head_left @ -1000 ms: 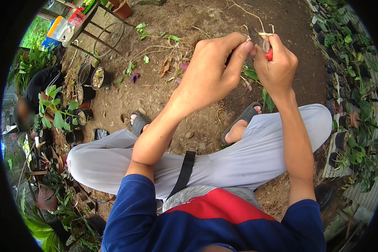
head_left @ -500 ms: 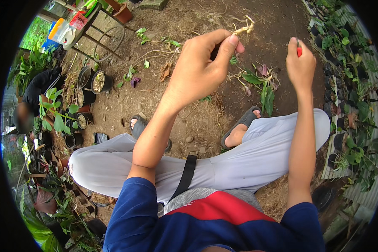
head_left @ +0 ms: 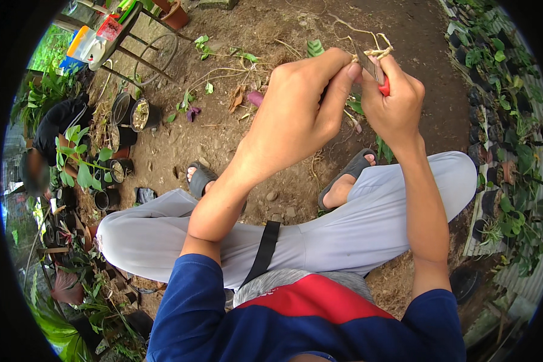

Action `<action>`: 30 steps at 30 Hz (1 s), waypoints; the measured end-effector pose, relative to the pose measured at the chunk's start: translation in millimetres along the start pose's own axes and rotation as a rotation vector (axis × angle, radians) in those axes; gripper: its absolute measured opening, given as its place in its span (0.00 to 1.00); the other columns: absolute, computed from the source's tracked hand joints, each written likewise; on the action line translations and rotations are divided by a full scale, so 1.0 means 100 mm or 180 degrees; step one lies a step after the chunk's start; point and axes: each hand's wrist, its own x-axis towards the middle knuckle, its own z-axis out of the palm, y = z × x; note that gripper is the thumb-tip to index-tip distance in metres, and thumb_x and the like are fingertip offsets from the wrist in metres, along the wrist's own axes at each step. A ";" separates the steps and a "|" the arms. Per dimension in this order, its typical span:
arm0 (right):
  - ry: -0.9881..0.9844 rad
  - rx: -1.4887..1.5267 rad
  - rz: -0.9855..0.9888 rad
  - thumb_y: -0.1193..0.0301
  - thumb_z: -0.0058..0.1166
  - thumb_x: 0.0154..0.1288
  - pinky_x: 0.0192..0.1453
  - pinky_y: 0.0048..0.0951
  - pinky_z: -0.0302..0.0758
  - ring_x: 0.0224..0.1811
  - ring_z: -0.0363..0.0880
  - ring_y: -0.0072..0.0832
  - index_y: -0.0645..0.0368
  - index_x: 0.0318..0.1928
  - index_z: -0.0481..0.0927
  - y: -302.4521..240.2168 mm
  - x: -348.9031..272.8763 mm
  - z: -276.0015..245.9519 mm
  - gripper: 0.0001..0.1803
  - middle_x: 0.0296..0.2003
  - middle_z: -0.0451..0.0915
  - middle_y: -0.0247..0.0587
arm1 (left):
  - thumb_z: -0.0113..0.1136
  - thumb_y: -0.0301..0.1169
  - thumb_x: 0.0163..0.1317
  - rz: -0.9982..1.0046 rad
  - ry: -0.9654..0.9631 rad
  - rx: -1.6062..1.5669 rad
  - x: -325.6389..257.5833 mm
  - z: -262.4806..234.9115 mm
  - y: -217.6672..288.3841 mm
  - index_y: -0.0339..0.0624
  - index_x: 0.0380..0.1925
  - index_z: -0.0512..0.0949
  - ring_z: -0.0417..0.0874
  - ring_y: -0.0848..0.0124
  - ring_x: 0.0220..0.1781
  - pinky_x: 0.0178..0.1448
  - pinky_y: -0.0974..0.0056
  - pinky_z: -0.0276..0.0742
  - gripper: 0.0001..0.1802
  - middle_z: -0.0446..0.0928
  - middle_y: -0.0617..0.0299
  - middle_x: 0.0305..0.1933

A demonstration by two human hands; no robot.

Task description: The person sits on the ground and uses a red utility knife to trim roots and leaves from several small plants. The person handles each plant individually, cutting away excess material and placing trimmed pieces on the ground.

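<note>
My left hand [head_left: 308,105] pinches a pale, knobby plant root [head_left: 377,53] between thumb and forefinger, with thin rootlets trailing off its far side. In my right hand [head_left: 395,102] is a knife [head_left: 368,61] with a red handle, its blade up against the root by my left fingertips. A green leaf [head_left: 315,48] and a purple leaf-like piece [head_left: 255,98] show around my left hand; whether they belong to the held plant I cannot tell. Below my hands, more leafy cuttings lie on the soil, partly hidden.
Pulled stems and leaves [head_left: 202,84] lie on the bare soil ahead. At left stand black pots [head_left: 143,114], a potted plant, and a table [head_left: 117,42] with plastic containers. A person in dark clothing [head_left: 60,123] bends at far left. Rows of potted plants [head_left: 507,151] line the right.
My right hand has come left and brought the knife to the root. My left hand has shifted slightly right and down, turning the root, and a green leaf and purple piece now show.
</note>
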 end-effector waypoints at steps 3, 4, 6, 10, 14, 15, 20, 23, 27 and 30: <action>0.0080 -0.0120 -0.0170 0.77 0.67 0.59 0.23 0.34 0.71 0.18 0.77 0.40 0.62 0.30 0.73 0.04 0.00 -0.03 0.12 0.18 0.74 0.45 | 0.56 0.24 0.68 -0.0146 -0.0118 -0.0147 -0.01 0.00 0.01 0.33 0.30 0.76 0.77 0.49 0.22 0.27 0.54 0.69 0.07 0.73 0.46 0.22; 0.0115 -0.0178 -0.0258 0.77 0.66 0.59 0.23 0.35 0.71 0.18 0.77 0.40 0.61 0.30 0.72 0.06 -0.01 -0.04 0.12 0.18 0.75 0.44 | 0.56 0.24 0.69 -0.0163 -0.0169 -0.0209 -0.02 0.00 0.01 0.33 0.30 0.76 0.77 0.50 0.22 0.27 0.55 0.69 0.07 0.73 0.46 0.22; 0.0191 -0.0512 -0.0335 0.74 0.64 0.62 0.23 0.35 0.72 0.18 0.78 0.41 0.60 0.30 0.73 0.12 -0.04 -0.07 0.11 0.17 0.74 0.45 | 0.56 0.24 0.69 -0.0296 -0.0235 -0.0360 -0.02 0.01 0.01 0.34 0.31 0.78 0.76 0.53 0.21 0.27 0.56 0.68 0.07 0.73 0.47 0.21; 0.0197 -0.1205 -0.0422 0.69 0.59 0.67 0.25 0.38 0.75 0.21 0.81 0.43 0.59 0.32 0.76 0.35 0.01 -0.16 0.09 0.20 0.78 0.47 | 0.54 0.28 0.72 -0.0202 -0.0325 -0.0560 -0.01 0.02 0.01 0.36 0.33 0.79 0.71 0.66 0.20 0.26 0.63 0.64 0.09 0.71 0.57 0.19; 0.0316 -0.1795 0.1547 0.59 0.49 0.71 0.38 0.50 0.78 0.32 0.85 0.55 0.62 0.33 0.80 0.71 0.35 -0.51 0.19 0.24 0.82 0.56 | 0.51 0.33 0.77 -0.0450 -0.0527 -0.0841 -0.07 -0.02 0.09 0.38 0.35 0.80 0.64 0.84 0.21 0.25 0.72 0.57 0.14 0.68 0.71 0.18; 0.0436 -0.1619 0.1227 0.59 0.49 0.72 0.35 0.49 0.76 0.28 0.82 0.55 0.63 0.32 0.79 0.72 0.33 -0.54 0.19 0.22 0.80 0.55 | 0.51 0.34 0.78 -0.0478 -0.0516 -0.0861 -0.07 -0.04 0.09 0.38 0.35 0.80 0.63 0.85 0.20 0.25 0.72 0.56 0.14 0.67 0.72 0.18; 0.0738 -0.0506 0.0885 0.64 0.53 0.73 0.23 0.35 0.65 0.15 0.65 0.32 0.62 0.26 0.73 0.32 -0.01 -0.39 0.18 0.13 0.67 0.44 | 0.54 0.30 0.75 0.0019 -0.0030 -0.0302 -0.02 -0.01 -0.01 0.37 0.35 0.80 0.68 0.80 0.18 0.24 0.69 0.60 0.11 0.70 0.66 0.16; 0.0435 -0.0097 0.0227 0.72 0.60 0.67 0.21 0.32 0.65 0.15 0.66 0.30 0.61 0.28 0.73 -0.01 -0.14 -0.29 0.12 0.15 0.68 0.41 | 0.56 0.28 0.73 0.0263 0.0179 -0.0075 -0.03 0.01 -0.04 0.37 0.35 0.80 0.71 0.74 0.17 0.24 0.66 0.63 0.08 0.71 0.61 0.17; 0.0117 -0.0032 -0.0027 0.78 0.65 0.58 0.22 0.31 0.68 0.16 0.68 0.34 0.62 0.30 0.73 -0.17 -0.10 -0.16 0.11 0.17 0.70 0.42 | 0.56 0.25 0.72 0.0233 -0.0063 0.0229 -0.10 -0.04 0.01 0.36 0.34 0.80 0.72 0.69 0.18 0.25 0.66 0.66 0.07 0.73 0.59 0.18; 0.0198 0.0167 -0.0084 0.81 0.65 0.57 0.23 0.31 0.69 0.16 0.70 0.35 0.63 0.28 0.71 -0.13 -0.07 -0.09 0.12 0.17 0.70 0.44 | 0.55 0.25 0.72 0.0248 -0.0183 -0.0022 -0.09 -0.04 0.06 0.36 0.34 0.79 0.72 0.71 0.19 0.26 0.65 0.66 0.07 0.74 0.59 0.20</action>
